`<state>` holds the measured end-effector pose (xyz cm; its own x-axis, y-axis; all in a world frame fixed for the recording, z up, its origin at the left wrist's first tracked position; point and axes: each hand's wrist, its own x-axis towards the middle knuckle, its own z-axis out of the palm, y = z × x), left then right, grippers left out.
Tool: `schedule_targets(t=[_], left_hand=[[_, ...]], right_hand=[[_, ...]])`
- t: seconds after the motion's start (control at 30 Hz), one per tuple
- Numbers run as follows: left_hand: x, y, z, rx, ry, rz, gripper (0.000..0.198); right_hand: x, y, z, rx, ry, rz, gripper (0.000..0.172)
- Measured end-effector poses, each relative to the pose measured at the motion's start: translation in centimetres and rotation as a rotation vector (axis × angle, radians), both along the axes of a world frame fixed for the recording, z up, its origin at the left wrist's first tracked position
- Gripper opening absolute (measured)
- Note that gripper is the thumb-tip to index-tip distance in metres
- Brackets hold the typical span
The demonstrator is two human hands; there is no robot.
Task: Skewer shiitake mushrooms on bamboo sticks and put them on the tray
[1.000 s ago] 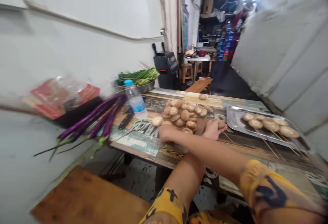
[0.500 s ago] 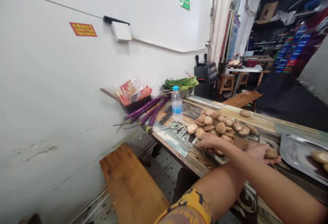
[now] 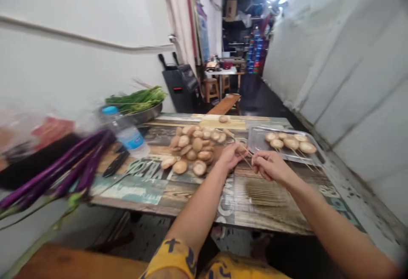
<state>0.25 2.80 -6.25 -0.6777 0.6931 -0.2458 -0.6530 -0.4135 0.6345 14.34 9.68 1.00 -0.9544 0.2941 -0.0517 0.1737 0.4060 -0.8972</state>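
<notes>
My left hand (image 3: 234, 155) is closed on thin wooden skewers (image 3: 246, 160) just right of the mushroom pile (image 3: 194, 143). Whether a mushroom sits inside its curled fingers is hidden. My right hand (image 3: 269, 164) pinches the near end of a skewer, close beside the left hand. Brown-capped mushrooms with pale undersides are heaped on the patterned wooden table (image 3: 191, 194). To the right, a clear shallow tray (image 3: 255, 140) holds several mushrooms on skewers (image 3: 291, 143), their sticks pointing toward me. Loose skewers (image 3: 264, 194) lie in a row below my right hand.
At left are purple eggplants (image 3: 63, 170), a black-handled knife (image 3: 116, 163), a blue-capped water bottle (image 3: 130, 136) and a metal bowl (image 3: 146, 113) of green vegetables. One mushroom (image 3: 223, 118) lies apart at the far edge. Beyond stands a black wheeled speaker (image 3: 178, 83).
My view has swung right, bringing the tray fully in. My right hand has left the pile and crossed back to the right, beside my left hand. Its fingers now meet a skewer.
</notes>
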Motion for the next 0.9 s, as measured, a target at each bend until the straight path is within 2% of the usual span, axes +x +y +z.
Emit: schedule_targets(t=[0.07, 0.13, 0.2, 0.27, 0.43, 0.53, 0.67, 0.8, 0.9], left_hand=[[-0.5, 0.2, -0.1, -0.015, -0.007, -0.032, 0.009], [-0.8, -0.1, 0.0, -0.023, -0.002, -0.033, 0.016], [-0.9, -0.4, 0.2, -0.032, 0.016, -0.028, 0.024], [-1.0, -0.6, 0.2, -0.052, 0.046, -0.017, 0.028], [0.0, -0.2, -0.3, -0.134, 0.172, 0.023, 0.011], [1.6, 0.3, -0.3, -0.148, 0.233, -0.044, 0.015], [3.0, 0.7, 0.2, -0.142, 0.265, -0.093, 0.019], [1.9, 0.4, 0.1, -0.194, 0.174, 0.023, 0.011], [0.7, 0.1, -0.2, -0.208, 0.108, 0.070, 0.015]], right_hand=[[1.4, 2.1, -1.2, 0.189, -0.047, -0.078, 0.020], [2.3, 3.6, -2.3, 0.448, -0.099, -0.117, 0.024], [2.7, 4.4, -3.3, 0.599, -0.139, -0.122, 0.026], [2.7, 4.5, -4.1, 0.621, -0.156, -0.100, 0.026], [2.6, 3.6, -5.2, 0.689, -0.169, -0.052, 0.030], [2.3, 2.9, -5.2, 0.676, -0.136, -0.088, 0.023], [1.8, 2.5, -5.6, 0.658, -0.061, -0.123, 0.027], [1.5, 2.5, -6.2, 0.814, -0.226, -0.165, 0.028], [1.5, 2.3, -6.3, 0.847, -0.250, -0.147, 0.026]])
